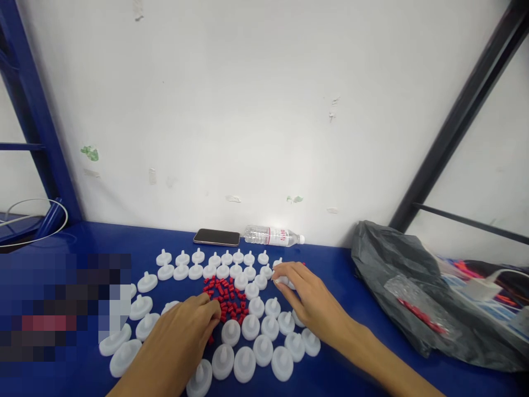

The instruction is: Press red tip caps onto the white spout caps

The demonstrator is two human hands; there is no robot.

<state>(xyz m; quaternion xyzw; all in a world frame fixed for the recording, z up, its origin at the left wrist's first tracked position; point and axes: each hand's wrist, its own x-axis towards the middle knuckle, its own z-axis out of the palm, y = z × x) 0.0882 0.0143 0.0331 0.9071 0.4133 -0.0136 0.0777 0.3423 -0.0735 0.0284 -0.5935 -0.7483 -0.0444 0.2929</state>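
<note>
Many white round plastic pieces, each a disc with a short stem like a funnel-shaped cap [244, 364], stand in rows on the blue table. Among them lies a loose heap of small red tubular pieces [231, 300]. My left hand [188, 322] rests at the left edge of this heap, fingers curled together; whatever the fingertips hold is hidden. On the right, the thumb and fingers of my right hand [308, 292] close around one white disc piece [286, 283], partly covered by the hand.
A phone [217, 237] and a clear bottle [273, 236] lie along the wall. To the right is a dark grey plastic bag [384, 275] with a clear packet of red pieces [421, 315] on it. A blue frame post [45, 110] stands left; a pixelated patch covers the lower left.
</note>
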